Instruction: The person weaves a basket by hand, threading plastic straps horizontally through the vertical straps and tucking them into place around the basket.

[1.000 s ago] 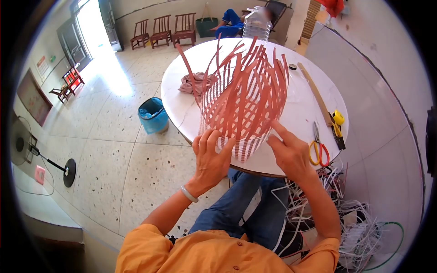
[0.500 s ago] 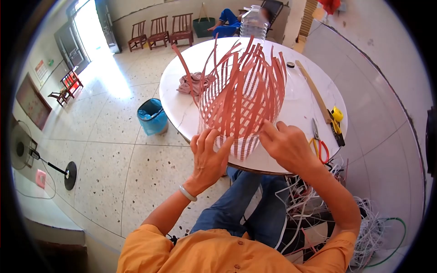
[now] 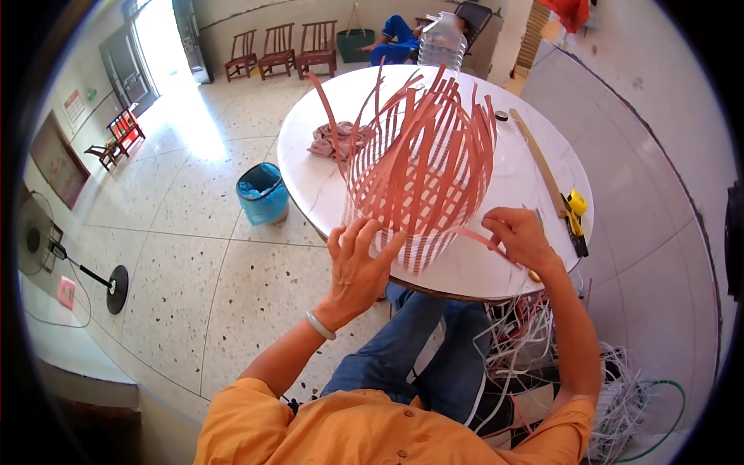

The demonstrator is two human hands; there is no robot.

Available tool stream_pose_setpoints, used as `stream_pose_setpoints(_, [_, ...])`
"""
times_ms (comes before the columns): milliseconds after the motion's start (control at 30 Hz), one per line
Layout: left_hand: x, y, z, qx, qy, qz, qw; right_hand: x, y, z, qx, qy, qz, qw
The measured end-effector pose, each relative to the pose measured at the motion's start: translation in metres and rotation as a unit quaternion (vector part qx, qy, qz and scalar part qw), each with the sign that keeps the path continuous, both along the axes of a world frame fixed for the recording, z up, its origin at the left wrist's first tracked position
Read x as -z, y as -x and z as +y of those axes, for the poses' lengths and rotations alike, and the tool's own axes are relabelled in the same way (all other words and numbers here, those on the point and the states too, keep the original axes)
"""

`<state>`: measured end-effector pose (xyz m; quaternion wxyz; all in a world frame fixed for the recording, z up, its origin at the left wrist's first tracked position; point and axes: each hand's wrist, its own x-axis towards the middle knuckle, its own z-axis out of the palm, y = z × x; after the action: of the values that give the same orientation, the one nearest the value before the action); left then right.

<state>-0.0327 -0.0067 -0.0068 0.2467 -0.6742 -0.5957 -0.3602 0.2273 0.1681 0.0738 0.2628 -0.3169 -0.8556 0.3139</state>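
Note:
A half-woven basket of red-brown and white plastic strips lies at the near side of the round table, its long loose strip ends fanning up and away. My left hand grips its near left side, fingers curled over the weave. Off to the right, my right hand pinches a red-brown strip that runs out from the basket's side. Scissors under my right hand are mostly hidden; part of a handle shows.
On the white table are a crumpled cloth, a wooden ruler, a yellow tape measure and a large clear bottle. A blue-lined bin stands left. Loose strips pile at lower right. Beyond, a person reclines.
My right hand has moved right, away from the basket, drawing the red-brown strip outward and covering the scissors. My left hand stays on the basket. The view has shifted slightly.

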Motion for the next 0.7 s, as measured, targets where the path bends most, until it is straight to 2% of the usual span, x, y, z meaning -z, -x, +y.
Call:
stream_pose_setpoints(33, [-0.001, -0.001, 0.000, -0.001, -0.001, 0.001, 1.000, 0.004, -0.001, -0.003, -0.001, -0.001, 0.001, 1.000])
stream_pose_setpoints(100, [-0.002, -0.002, 0.000, -0.005, 0.000, 0.006, 1.000, 0.013, -0.004, -0.013, 0.054, 0.168, -0.006, 0.984])
stream_pose_setpoints(133, [-0.001, -0.002, 0.000, -0.005, 0.000, 0.006, 1.000, 0.023, -0.006, -0.014, 0.039, 0.197, 0.004, 0.980])
stream_pose_setpoints(400, [-0.002, 0.010, -0.003, 0.018, -0.010, -0.029, 0.999, 0.030, -0.004, -0.055, 0.075, 0.154, 0.039, 0.984])
stream_pose_setpoints(467, [0.000, 0.020, -0.007, 0.042, 0.001, -0.071, 0.997, 0.032, -0.003, -0.067, 0.033, -0.132, -0.016, 0.991])
stream_pose_setpoints(500, [0.001, 0.026, -0.009, 0.064, 0.012, -0.114, 0.991, 0.027, 0.000, -0.078, 0.034, -0.132, -0.014, 0.991])
stream_pose_setpoints(567, [-0.001, 0.032, -0.018, 0.046, 0.029, -0.102, 0.993, 0.010, 0.005, -0.098, 0.079, -0.286, 0.008, 0.955])
stream_pose_setpoints(633, [0.001, 0.040, -0.021, 0.086, 0.044, -0.215, 0.972, 0.002, 0.005, -0.091, 0.106, -0.248, 0.060, 0.961])
stream_pose_setpoints(700, [0.009, 0.045, -0.019, 0.095, 0.036, -0.212, 0.972, -0.002, 0.004, -0.071, 0.138, -0.211, 0.112, 0.961])
